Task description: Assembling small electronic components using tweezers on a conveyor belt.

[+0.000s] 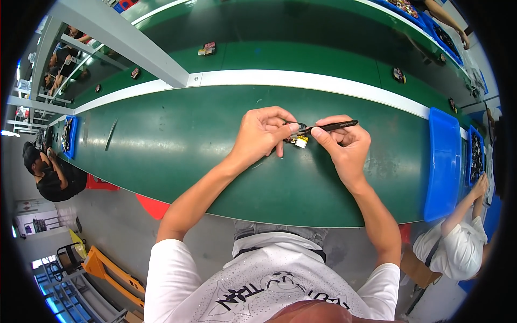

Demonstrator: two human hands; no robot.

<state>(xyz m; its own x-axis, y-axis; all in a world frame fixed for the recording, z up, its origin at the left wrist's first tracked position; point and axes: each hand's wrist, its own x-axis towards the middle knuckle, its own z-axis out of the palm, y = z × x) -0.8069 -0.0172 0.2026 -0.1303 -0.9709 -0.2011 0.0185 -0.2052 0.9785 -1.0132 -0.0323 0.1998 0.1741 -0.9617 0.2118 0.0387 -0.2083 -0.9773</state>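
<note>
Over the middle of the green workbench (188,145), my left hand (260,131) pinches a small electronic assembly (293,141) with dark parts. A little white and yellow block (301,142), which looks like a battery, sits at its right end. My right hand (347,148) is closed on slim black tweezers (336,126). Their tips point left and meet the assembly beside my left fingertips. My fingers partly cover the assembly, so its finer parts cannot be made out.
A blue tray (442,167) stands at the bench's right end, and a blue bin (69,137) of parts at the far left. A thin strip (111,134) lies on the left. Beyond the white rail (301,78), small assemblies rest on a green belt (258,54). Co-workers sit at both sides.
</note>
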